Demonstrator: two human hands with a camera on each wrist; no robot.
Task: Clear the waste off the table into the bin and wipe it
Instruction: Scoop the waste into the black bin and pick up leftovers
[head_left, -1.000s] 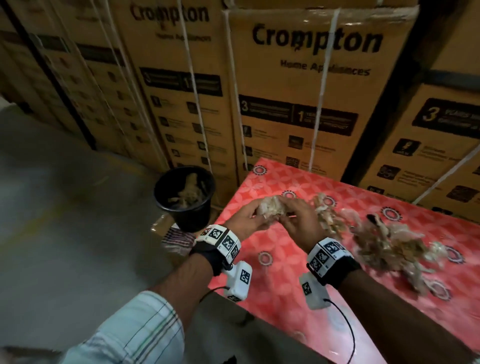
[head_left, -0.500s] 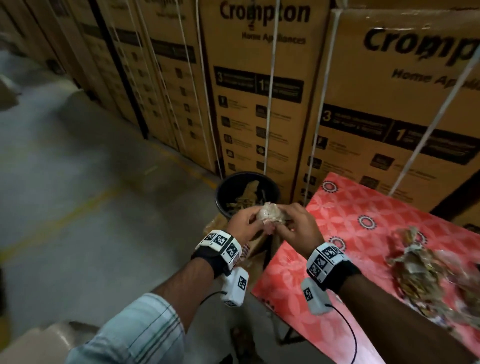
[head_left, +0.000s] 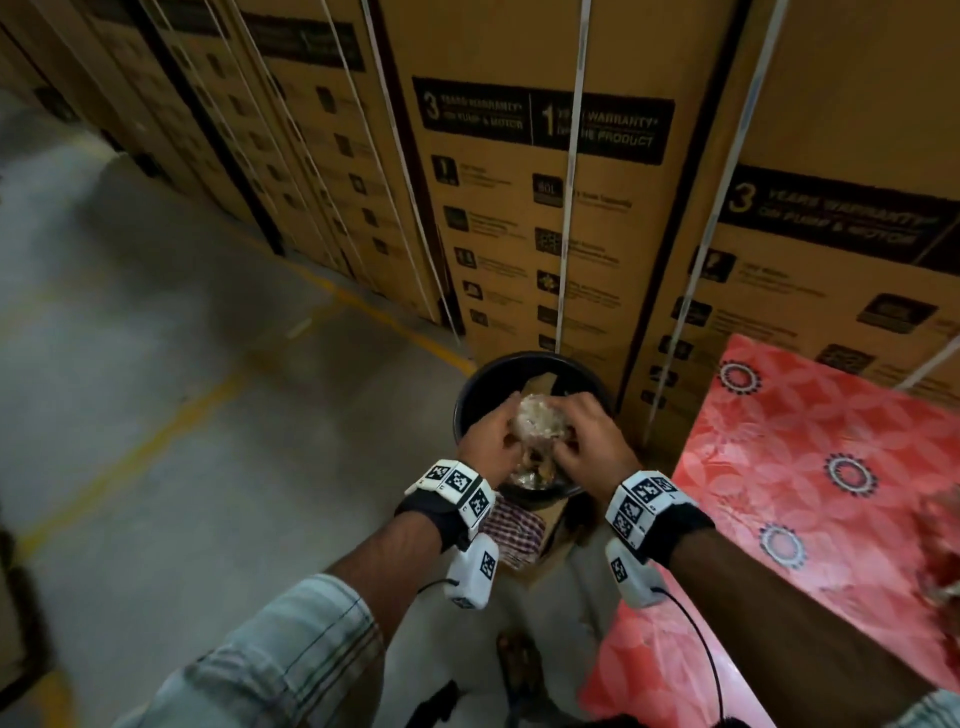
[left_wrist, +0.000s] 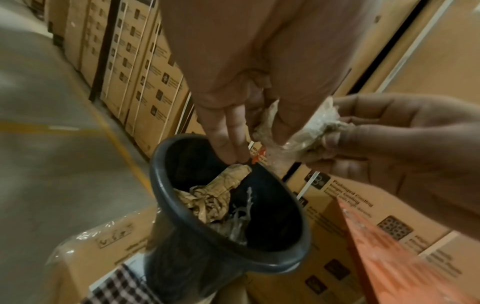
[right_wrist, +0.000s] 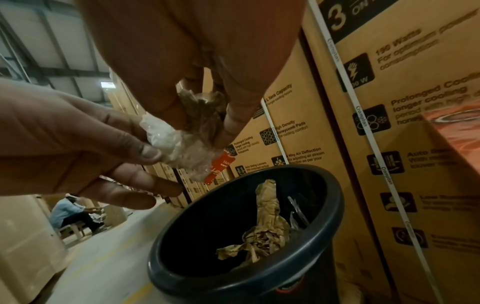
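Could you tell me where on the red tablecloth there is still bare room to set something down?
The red tablecloth is bare from its corner near the black bin across its near side, beside the right hand. Its far right edge is crowded with the waste pile. Both hands hold a wad of waste over the bin.

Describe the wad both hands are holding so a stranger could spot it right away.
Find the black bin in front of the stacked cartons. Just above its mouth, the left hand and right hand pinch a wad between them. Unlike the brown paper inside the bin, it is pale, crinkly clear plastic.
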